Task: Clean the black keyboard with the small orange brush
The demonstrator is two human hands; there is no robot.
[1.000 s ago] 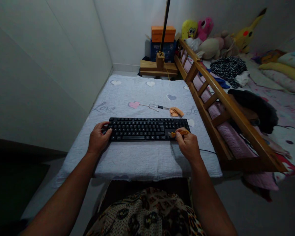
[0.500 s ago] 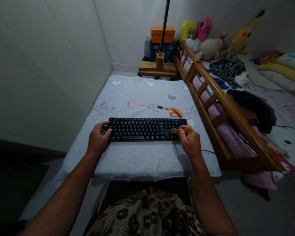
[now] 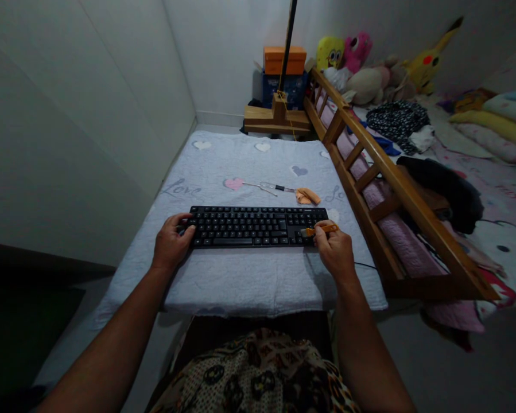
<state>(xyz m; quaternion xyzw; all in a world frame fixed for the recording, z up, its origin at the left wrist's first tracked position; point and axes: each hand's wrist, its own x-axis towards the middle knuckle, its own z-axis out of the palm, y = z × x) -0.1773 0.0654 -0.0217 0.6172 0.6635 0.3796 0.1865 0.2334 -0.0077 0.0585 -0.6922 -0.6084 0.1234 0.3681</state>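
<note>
A black keyboard (image 3: 240,226) lies flat across the cloth-covered table. My left hand (image 3: 173,241) grips its left end, fingers at the upper corner and thumb on the near side. In my right hand (image 3: 334,246) is a small brush (image 3: 325,228) with an orange handle, pinched between thumb and fingers. The brush's pale bristles point left and are over the right part of the keyboard, by the arrow keys. Whether the bristles touch the keys I cannot tell.
Beyond the keyboard lie an orange cloth (image 3: 307,196) and thin metal tools (image 3: 279,187), one with a black grip. A wooden bed rail (image 3: 387,195) borders the table's right side. A wooden stand (image 3: 277,117) with a pole and an orange box (image 3: 284,60) are behind.
My right hand and the brush have shifted very slightly right and toward me. My left hand and the keyboard stay where they were.
</note>
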